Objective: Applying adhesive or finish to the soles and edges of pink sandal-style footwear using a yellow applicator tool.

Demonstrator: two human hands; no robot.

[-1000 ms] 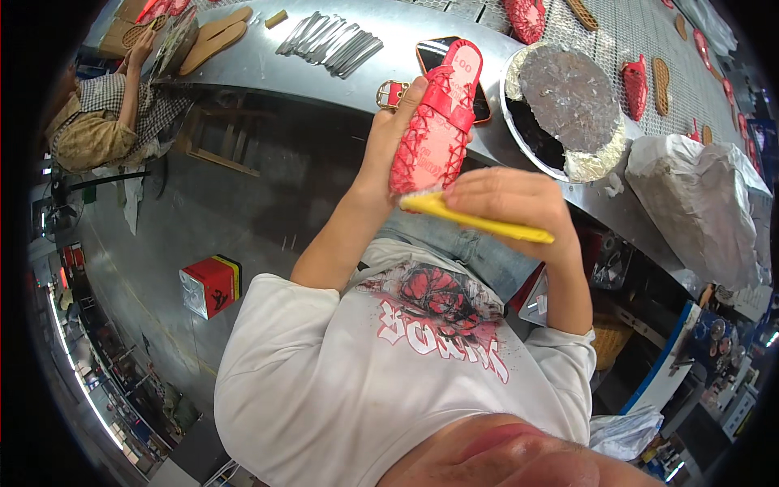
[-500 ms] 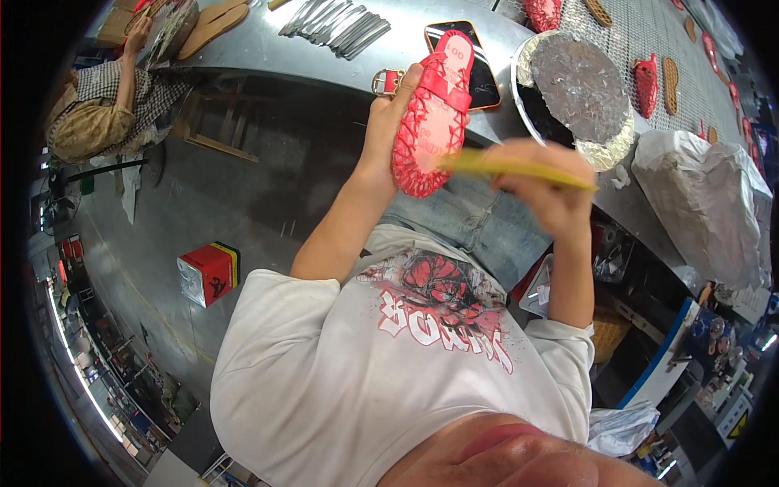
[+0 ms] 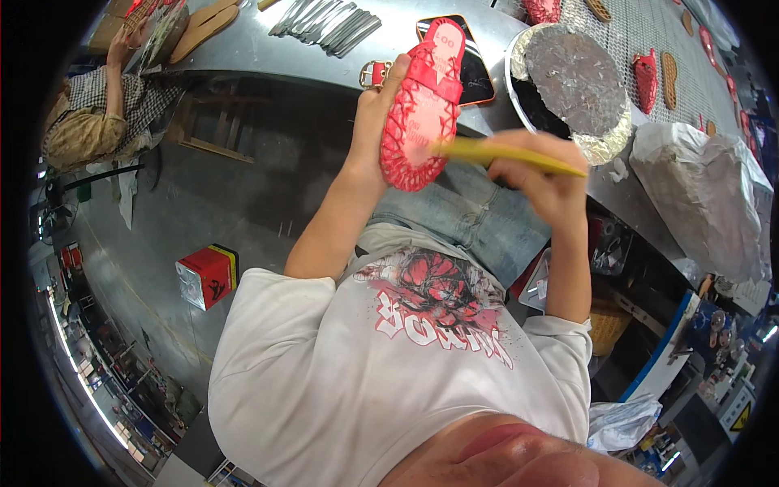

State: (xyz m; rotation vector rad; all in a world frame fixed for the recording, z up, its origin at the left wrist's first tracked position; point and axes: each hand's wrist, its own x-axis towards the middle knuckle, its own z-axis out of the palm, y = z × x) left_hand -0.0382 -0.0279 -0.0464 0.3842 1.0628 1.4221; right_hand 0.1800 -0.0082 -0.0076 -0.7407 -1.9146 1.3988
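My left hand (image 3: 375,114) grips a red sandal upper (image 3: 422,105) by its left edge and holds it up, underside toward me, over the front edge of the metal worktable (image 3: 268,57). My right hand (image 3: 535,166) holds a yellow brush handle (image 3: 507,154), and its left end touches the lower middle of the red piece. Both forearms rise from my white printed shirt.
On the table lie a foil-covered round bowl (image 3: 572,77), a dark phone (image 3: 471,69), a small red buckle strap (image 3: 373,73), several grey metal strips (image 3: 324,20), tan insoles (image 3: 203,24) and more red pieces (image 3: 647,69). A wrapped bundle (image 3: 698,187) sits right. Another person (image 3: 97,105) sits far left. A red box (image 3: 207,276) stands on the floor.
The yellow brush has shifted across the red piece, from below its lower end up onto its lower middle. My left hand still holds the piece upright; the view has tilted slightly.
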